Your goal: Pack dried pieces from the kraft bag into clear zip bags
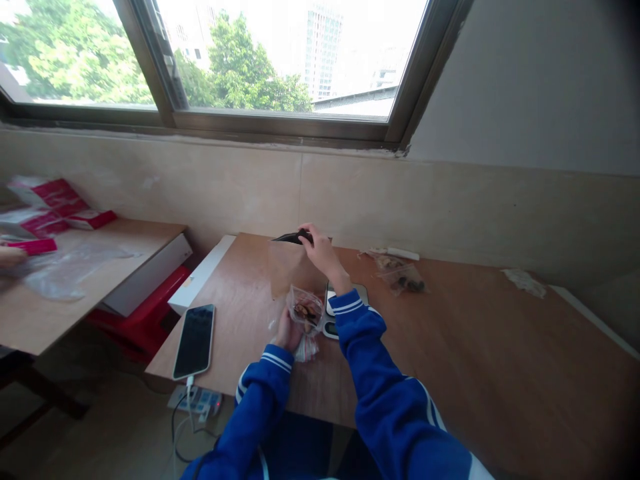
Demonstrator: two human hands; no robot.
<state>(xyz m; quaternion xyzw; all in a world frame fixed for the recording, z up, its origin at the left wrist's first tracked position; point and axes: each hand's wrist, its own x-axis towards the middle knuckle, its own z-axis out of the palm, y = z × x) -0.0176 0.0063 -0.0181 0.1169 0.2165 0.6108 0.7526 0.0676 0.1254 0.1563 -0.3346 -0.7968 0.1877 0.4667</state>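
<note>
My left hand (286, 331) is closed around a small clear plastic bag (306, 308), whose mouth gapes upward over dark brown, dried-looking pieces. Just beyond it stands a brown paper bag (287, 267) with a dark inside. At that bag's open top is my right hand (320, 252), fingers bent together by the dark opening; what they pinch cannot be made out. Partly beneath my right wrist lies a small digital scale (331, 328). Under my left hand, more clear plastic bags (307, 349) with red-striped edges rest on the table.
A phone (194, 342) lies at the table's left edge, its cable running to a power strip (197, 400) below. Clear bags of dried pieces (400, 275) sit at the back right. On the left table are pink-and-white boxes (50, 200) and another person's hand (11, 256). A red stool (135, 320) stands between.
</note>
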